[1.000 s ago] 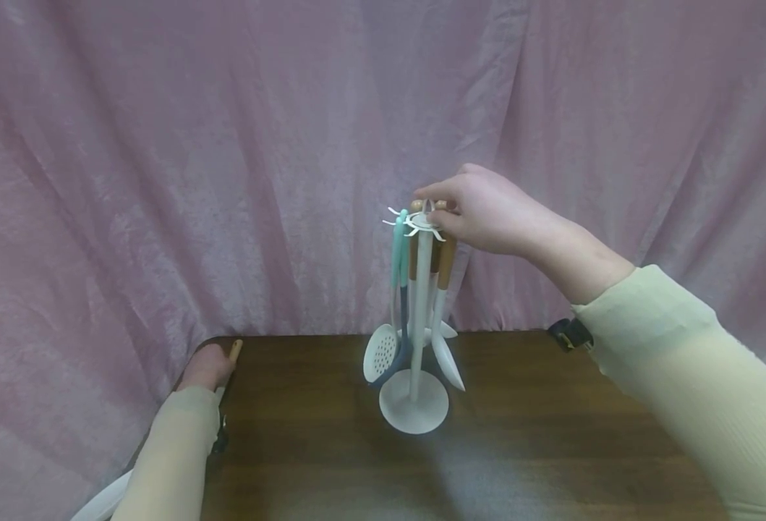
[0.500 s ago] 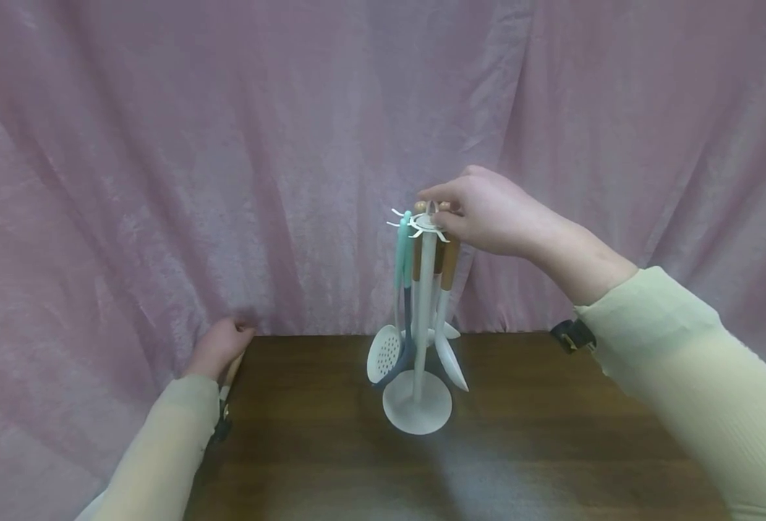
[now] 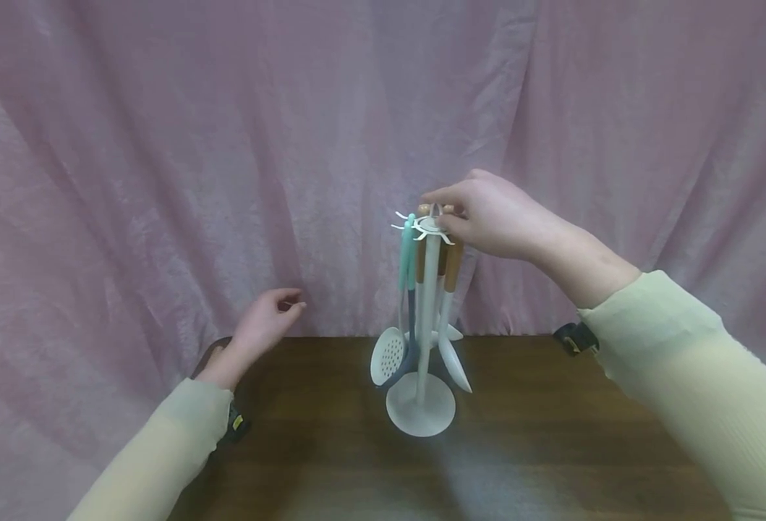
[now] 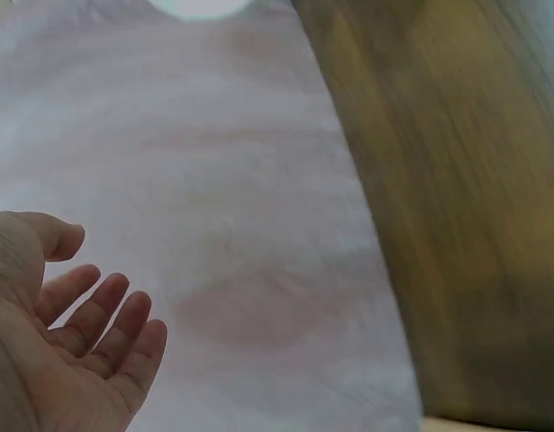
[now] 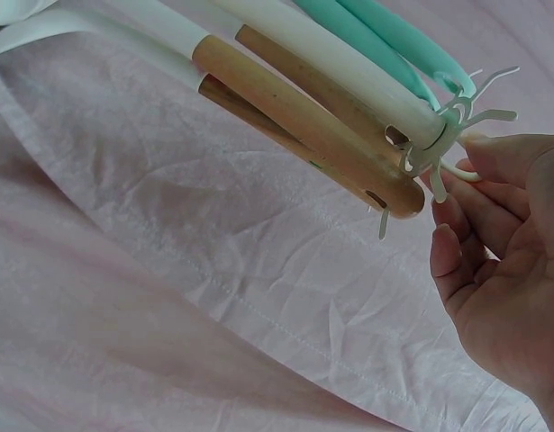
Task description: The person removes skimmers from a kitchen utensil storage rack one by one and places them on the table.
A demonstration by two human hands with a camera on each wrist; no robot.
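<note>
I find no text, label, brand or number that I can read in any of the three views. The only candidate is a small yellow mark on the black band (image 3: 236,423) at the left wrist in the head view; it may be a tag or a print, but it is too small for me to make out. The rack (image 3: 422,405), the wooden handles (image 5: 304,126) and the curtain (image 3: 161,145) carry no lettering that I can see, and the desk (image 3: 330,463) shows none.
</note>
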